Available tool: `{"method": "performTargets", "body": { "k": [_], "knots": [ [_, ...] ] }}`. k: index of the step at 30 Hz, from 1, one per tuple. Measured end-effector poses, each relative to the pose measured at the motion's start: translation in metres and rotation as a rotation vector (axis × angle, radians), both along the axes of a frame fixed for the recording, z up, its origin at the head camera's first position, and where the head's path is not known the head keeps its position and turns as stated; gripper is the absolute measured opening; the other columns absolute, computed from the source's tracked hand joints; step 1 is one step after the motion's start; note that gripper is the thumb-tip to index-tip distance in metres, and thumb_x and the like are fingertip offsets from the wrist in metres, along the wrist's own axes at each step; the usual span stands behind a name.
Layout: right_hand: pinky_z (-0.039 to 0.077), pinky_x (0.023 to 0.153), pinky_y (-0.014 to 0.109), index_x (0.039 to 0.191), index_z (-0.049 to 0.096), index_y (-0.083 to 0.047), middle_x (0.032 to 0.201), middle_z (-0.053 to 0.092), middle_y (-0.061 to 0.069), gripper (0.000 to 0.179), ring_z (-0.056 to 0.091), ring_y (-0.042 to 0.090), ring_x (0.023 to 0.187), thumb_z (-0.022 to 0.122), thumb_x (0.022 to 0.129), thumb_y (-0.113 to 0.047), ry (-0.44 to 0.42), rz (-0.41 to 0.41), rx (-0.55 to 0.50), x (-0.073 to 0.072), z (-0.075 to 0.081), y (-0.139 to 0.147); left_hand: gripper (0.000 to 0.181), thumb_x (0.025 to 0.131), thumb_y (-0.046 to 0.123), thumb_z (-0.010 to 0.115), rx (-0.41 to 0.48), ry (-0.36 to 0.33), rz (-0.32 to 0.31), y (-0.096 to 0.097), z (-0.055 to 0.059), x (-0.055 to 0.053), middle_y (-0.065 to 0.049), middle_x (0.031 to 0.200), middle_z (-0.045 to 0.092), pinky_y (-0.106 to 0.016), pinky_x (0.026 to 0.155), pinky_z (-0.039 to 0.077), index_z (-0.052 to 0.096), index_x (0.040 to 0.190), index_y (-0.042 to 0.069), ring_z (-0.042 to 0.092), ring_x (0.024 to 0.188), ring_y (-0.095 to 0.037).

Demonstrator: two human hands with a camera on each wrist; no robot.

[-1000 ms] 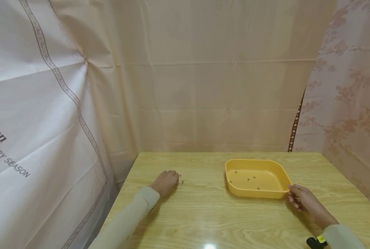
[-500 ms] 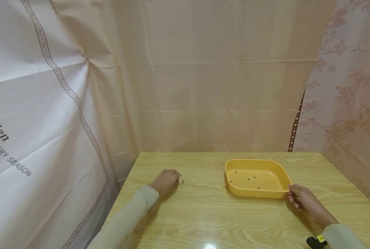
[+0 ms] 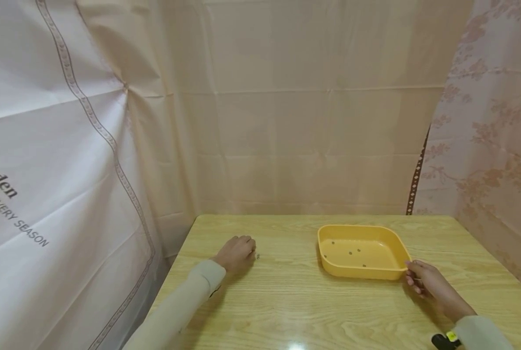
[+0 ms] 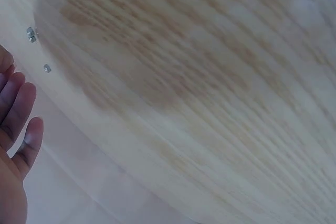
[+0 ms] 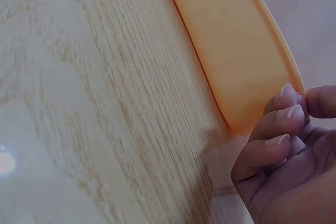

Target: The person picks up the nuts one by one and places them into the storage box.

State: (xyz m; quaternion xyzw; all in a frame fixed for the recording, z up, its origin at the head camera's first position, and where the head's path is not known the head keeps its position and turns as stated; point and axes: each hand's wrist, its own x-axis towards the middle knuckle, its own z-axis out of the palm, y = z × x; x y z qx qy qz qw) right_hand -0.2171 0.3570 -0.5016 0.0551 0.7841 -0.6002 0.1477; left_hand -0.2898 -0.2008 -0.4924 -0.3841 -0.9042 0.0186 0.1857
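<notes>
My right hand (image 3: 428, 284) pinches the near right corner of a yellow plastic tray (image 3: 365, 273) between thumb and fingers. The right wrist view shows the thumb outside the tray's rim (image 5: 286, 51) and the other fingers curled below. Several tiny metal nuts (image 3: 350, 253) lie scattered on the tray floor. Over the left part of the table, my left hand (image 3: 237, 253) is low with fingers bent, right beside a few loose nuts (image 3: 258, 256). In the left wrist view those small silvery nuts (image 4: 31, 35) lie just beyond the fingers (image 4: 23, 103). Whether its fingertips hold a nut I cannot tell.
The wood-grain table (image 3: 286, 301) carries the tray and loose nuts. A beige curtain (image 3: 308, 121) hangs behind its far edge, with a printed white cloth (image 3: 67, 170) at left and a flowered one (image 3: 496, 146) at right. A black device (image 3: 445, 341) sits by the right sleeve.
The left hand has shifted slightly right and away from me, and now covers one of the nuts seen earlier in the head view. The right hand and tray have stayed put.
</notes>
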Motion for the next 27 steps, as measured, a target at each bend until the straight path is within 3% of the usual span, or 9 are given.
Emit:
{"method": "performTargets", "body": {
  "k": [16, 27],
  "knots": [
    [0.042, 0.053, 0.027, 0.093, 0.049, -0.009, 0.077, 0.052, -0.002, 0.039, 0.047, 0.01, 0.058, 0.033, 0.113, -0.039, 0.015, 0.01, 0.007, 0.001, -0.001, 0.0, 0.006, 0.095, 0.011, 0.072, 0.007, 0.037, -0.021, 0.013, 0.013, 0.0, 0.0, 0.088, 0.067, -0.031, 0.068, 0.053, 0.067, 0.091, 0.011, 0.064, 0.078, -0.015],
    [0.043, 0.055, 0.027, 0.096, 0.049, -0.007, 0.079, 0.051, -0.001, 0.038, 0.047, 0.011, 0.06, 0.031, 0.114, -0.036, -0.01, -0.003, 0.011, 0.0, 0.002, -0.001, 0.005, 0.097, 0.016, 0.072, 0.005, 0.047, -0.03, 0.025, 0.018, -0.005, 0.0, 0.091, 0.068, -0.031, 0.07, 0.055, 0.07, 0.096, 0.011, 0.065, 0.078, -0.013]
  ]
}}
